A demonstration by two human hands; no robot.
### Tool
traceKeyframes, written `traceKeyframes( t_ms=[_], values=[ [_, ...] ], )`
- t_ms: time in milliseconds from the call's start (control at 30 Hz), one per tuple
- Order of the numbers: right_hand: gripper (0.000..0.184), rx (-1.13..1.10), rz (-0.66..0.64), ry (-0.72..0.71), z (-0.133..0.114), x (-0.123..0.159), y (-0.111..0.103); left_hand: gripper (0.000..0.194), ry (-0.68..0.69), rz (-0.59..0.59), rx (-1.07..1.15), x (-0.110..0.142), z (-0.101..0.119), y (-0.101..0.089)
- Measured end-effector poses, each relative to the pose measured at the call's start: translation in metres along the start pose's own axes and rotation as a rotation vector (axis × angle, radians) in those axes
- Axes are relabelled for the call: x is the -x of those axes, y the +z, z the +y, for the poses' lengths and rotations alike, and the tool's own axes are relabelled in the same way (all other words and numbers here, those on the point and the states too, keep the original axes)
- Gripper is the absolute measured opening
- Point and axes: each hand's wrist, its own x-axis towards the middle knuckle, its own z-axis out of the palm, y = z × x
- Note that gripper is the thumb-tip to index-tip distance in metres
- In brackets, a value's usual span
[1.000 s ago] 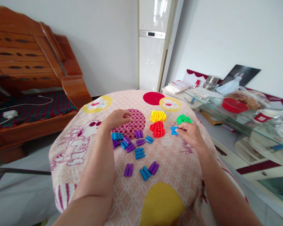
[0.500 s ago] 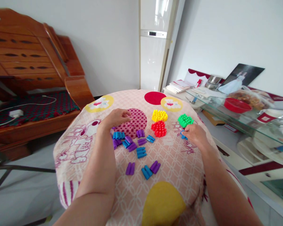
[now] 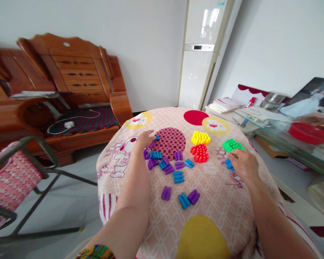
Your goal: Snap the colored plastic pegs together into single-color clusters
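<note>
My left hand (image 3: 145, 139) is over the far left of the cloth-covered table, its fingers closed on a small blue bullet-shaped block (image 3: 157, 137) that shows at the fingertips. Purple blocks (image 3: 151, 164) and a blue block (image 3: 156, 155) lie close under that wrist. At the right, my right hand (image 3: 244, 163) has its fingers bent together against a blue block (image 3: 229, 164), partly hidden beneath the hand. Just beyond the right fingertips sits a cluster of green blocks (image 3: 232, 145). Red blocks (image 3: 199, 153) and yellow blocks (image 3: 200, 138) form two clusters between the hands.
Nearer me lie a purple block (image 3: 166, 193), a blue block (image 3: 184, 200) and another purple block (image 3: 193, 196). A glass shelf (image 3: 272, 127) with a red bowl (image 3: 310, 133) stands to the right. A wooden bench (image 3: 81, 82) and a folding chair (image 3: 16, 172) are at the left.
The view has swung left. My right hand has moved rightward with a blue block, to beside the green cluster. My left hand has reached slightly forward, and a blue block now shows at its fingertips.
</note>
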Motion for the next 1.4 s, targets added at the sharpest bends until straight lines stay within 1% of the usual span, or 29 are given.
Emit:
traceKeyframes(
  t_ms=[133,267,400,533,600,733,800,867,967,1100,1267,1333,1400],
  values=[
    [0.032,-0.042,0.01,-0.075,-0.006,0.004,0.006,0.037,0.151,-0.15,0.033,0.0,-0.001,0.007],
    [0.032,-0.093,-0.005,-0.139,-0.014,0.008,0.009,0.031,0.222,-0.208,0.041,0.006,0.005,0.004],
    [0.032,-0.106,-0.012,-0.201,-0.02,0.011,0.013,0.03,0.264,-0.24,0.034,0.025,0.016,0.002],
    [0.031,-0.151,-0.022,-0.245,-0.025,0.012,0.018,0.033,0.317,-0.254,0.165,0.053,0.026,0.006],
    [0.03,-0.192,-0.028,-0.271,-0.027,0.013,0.018,0.037,0.314,-0.191,0.274,0.067,0.03,0.008],
    [0.03,-0.272,-0.038,-0.316,-0.034,0.018,0.012,0.038,0.241,0.05,0.431,0.091,0.033,0.013],
    [0.029,-0.286,-0.046,-0.337,-0.038,0.023,0.009,0.038,0.215,0.159,0.424,0.1,0.031,0.017],
    [0.027,-0.277,-0.073,-0.363,-0.039,0.03,0.008,0.036,0.208,0.228,0.371,0.108,0.027,0.022],
    [0.026,-0.229,-0.13,-0.4,-0.036,0.039,0.009,0.031,0.265,0.217,0.286,0.119,0.021,0.03],
    [0.027,-0.164,-0.155,-0.378,-0.03,0.043,0.011,0.027,0.322,0.203,0.211,0.127,0.018,0.038],
    [0.026,-0.217,-0.132,-0.368,-0.029,0.038,0.014,0.022,0.296,0.255,0.184,0.126,0.021,0.042],
    [0.026,-0.257,-0.112,-0.367,-0.026,0.037,0.017,0.024,0.305,0.247,0.168,0.125,0.021,0.044],
    [0.027,-0.304,-0.064,-0.317,-0.021,0.036,0.02,0.028,0.315,0.24,0.152,0.124,0.021,0.045]
  ],
)
